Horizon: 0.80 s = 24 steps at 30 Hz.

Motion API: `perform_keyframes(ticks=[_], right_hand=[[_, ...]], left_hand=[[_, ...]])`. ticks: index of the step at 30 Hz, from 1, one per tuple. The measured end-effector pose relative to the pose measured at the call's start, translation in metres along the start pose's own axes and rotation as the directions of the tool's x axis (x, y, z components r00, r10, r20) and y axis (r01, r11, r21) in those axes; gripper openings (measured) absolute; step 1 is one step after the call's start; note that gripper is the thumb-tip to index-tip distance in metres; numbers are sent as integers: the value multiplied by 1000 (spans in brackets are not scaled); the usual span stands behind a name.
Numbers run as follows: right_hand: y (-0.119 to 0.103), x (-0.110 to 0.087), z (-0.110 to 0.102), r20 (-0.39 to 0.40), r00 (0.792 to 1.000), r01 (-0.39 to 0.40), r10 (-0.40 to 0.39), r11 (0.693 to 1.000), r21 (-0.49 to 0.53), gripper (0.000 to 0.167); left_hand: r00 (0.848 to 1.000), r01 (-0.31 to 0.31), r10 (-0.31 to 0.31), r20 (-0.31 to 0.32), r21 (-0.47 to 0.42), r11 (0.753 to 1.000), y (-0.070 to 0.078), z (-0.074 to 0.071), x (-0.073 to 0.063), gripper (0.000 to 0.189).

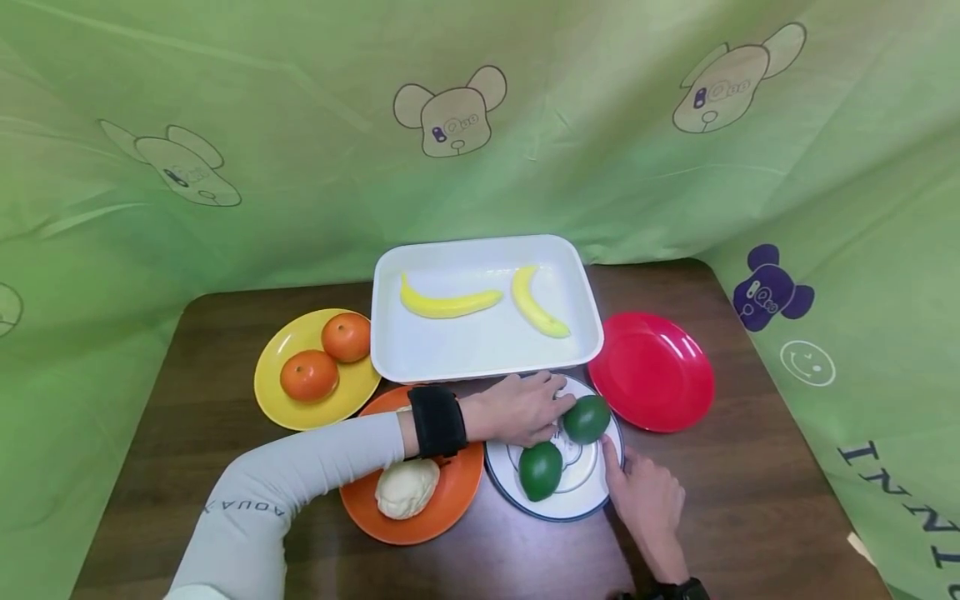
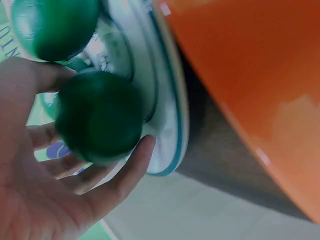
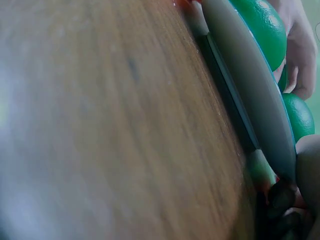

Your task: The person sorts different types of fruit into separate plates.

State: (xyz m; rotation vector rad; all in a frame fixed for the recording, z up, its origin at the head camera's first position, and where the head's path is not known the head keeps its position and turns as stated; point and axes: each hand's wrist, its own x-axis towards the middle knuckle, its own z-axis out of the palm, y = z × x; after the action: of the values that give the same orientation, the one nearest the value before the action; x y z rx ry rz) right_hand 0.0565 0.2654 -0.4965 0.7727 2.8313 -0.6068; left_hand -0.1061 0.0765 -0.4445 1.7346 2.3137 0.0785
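A white plate (image 1: 580,505) with a dark blue rim bears smooth dark green avocados (image 1: 541,472). Over its left side reaches my left hand (image 1: 517,410), palm down. In the left wrist view, thumb and fingers curl round one avocado (image 2: 100,117), which the hand hides from the head camera. A second avocado (image 2: 55,25) lies beside the thumb. Close to the left fingertips, another avocado (image 1: 587,419) rests farther right on the plate. My right hand (image 1: 647,497) grips the plate's right rim, thumb on top and fingers underneath.
Under my left wrist lies an orange plate (image 1: 457,508) with a cream-coloured lumpy piece (image 1: 407,488). A yellow plate (image 1: 273,387) with two oranges (image 1: 309,375) stands left. Behind are a white tray (image 1: 480,357) with two bananas (image 1: 450,305) and a red plate (image 1: 652,375).
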Motion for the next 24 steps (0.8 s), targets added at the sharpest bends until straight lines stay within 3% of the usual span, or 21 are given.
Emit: perform_keyframes(ticks=[5, 7, 10, 13, 15, 19, 21, 24], right_hand=[[6, 5, -18, 127, 992, -33, 19, 994, 107, 59], [15, 10, -29, 140, 990, -57, 36, 986, 155, 67], [33, 21, -50, 62, 996, -74, 64, 982, 174, 74], [53, 44, -72, -37, 993, -107, 113, 984, 139, 77], [64, 66, -85, -32, 986, -158, 162, 981, 112, 83], [74, 105, -94, 54, 979, -199, 196, 979, 46, 92], [74, 118, -92, 82, 980, -183, 182, 983, 7, 92], [72, 128, -84, 64, 985, -155, 159, 986, -60, 87]], left_hand=[[995, 4, -6, -95, -16, 1000, -3, -21, -5, 43], [990, 12, -16, -144, -23, 1000, -7, -30, -7, 40], [980, 48, -49, -194, -12, 999, -17, -43, -12, 35], [968, 118, -120, -221, -23, 993, -31, -57, -18, 31], [954, 181, -187, -236, -47, 982, -45, -67, -22, 28], [911, 315, -328, -252, -91, 945, -78, -83, -26, 30], [893, 374, -388, -230, -103, 922, -95, -86, -25, 36], [873, 450, -459, -162, -92, 888, -117, -85, -24, 48]])
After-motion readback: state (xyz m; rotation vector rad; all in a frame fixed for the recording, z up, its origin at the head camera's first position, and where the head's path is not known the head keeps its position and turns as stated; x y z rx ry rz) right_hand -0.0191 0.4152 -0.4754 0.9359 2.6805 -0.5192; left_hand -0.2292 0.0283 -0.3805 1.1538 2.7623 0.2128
